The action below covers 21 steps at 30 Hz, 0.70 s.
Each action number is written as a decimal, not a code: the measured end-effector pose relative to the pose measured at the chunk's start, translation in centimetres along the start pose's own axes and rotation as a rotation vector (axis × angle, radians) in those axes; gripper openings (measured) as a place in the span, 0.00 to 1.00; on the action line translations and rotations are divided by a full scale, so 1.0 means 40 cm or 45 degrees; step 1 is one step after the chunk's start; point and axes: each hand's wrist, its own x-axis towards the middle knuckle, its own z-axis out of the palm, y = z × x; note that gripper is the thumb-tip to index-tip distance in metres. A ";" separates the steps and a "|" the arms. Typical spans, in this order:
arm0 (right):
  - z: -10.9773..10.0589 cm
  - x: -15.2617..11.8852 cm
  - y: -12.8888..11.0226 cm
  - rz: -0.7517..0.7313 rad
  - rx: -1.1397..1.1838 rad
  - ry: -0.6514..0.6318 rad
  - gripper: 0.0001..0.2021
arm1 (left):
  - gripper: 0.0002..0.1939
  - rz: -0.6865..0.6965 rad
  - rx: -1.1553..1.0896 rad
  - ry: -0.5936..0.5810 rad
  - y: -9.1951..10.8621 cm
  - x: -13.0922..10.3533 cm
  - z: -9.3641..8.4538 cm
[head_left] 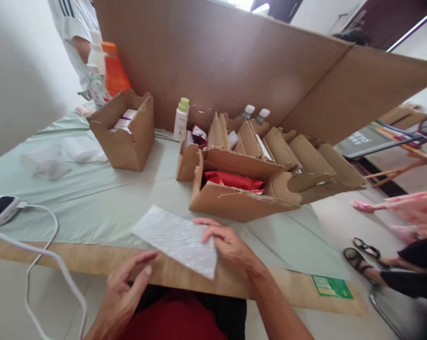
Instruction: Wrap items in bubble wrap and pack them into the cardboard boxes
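A flat, whitish bubble wrap pouch [180, 238] lies tilted over the front edge of the table. My right hand [226, 241] grips it at its right end, fingers on top and the thumb out of sight. Just left of the pouch, my left hand [128, 283] is empty, its thumb and fingers apart and not touching the pouch. Beyond the pouch stands a cardboard box [234, 208] with red packets [233, 180] inside.
More cardboard bins [280, 146] stand in a row behind. Another cardboard box [135, 146] holds small white boxes. Crumpled clear plastic [48, 160] lies at left, near a white device [3, 210] with a cable [55, 222]. Bottles [114, 71] stand at the back. Other people are nearby.
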 end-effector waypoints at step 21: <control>0.044 -0.141 0.103 -0.056 -0.859 0.237 0.17 | 0.14 0.738 0.735 -0.360 0.088 0.179 0.237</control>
